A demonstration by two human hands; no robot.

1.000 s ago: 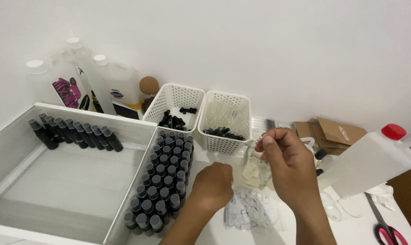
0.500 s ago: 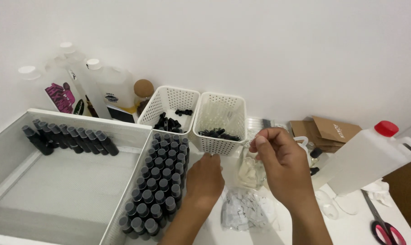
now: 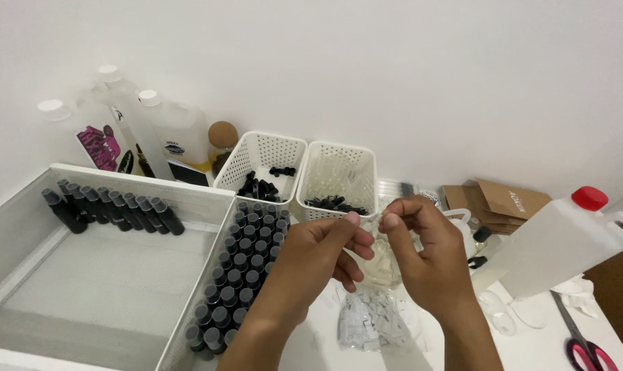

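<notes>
My left hand and my right hand meet in front of me, fingertips pinched together over a small clear plastic bag that hangs between them. What the fingertips hold inside the bag is too small to make out. Below the hands lies another clear bag of small grey-white pieces on the white table. Just left of my left hand, rows of small dark bottles with black caps stand in a narrow white tray.
A wide white tray at left holds a row of dark bottles. Two white perforated baskets stand behind. Large plastic jugs sit back left, a red-capped jug lies right, with cardboard pieces and scissors.
My left hand has risen from the table to meet my right hand at the clear bag. The view has shifted slightly.
</notes>
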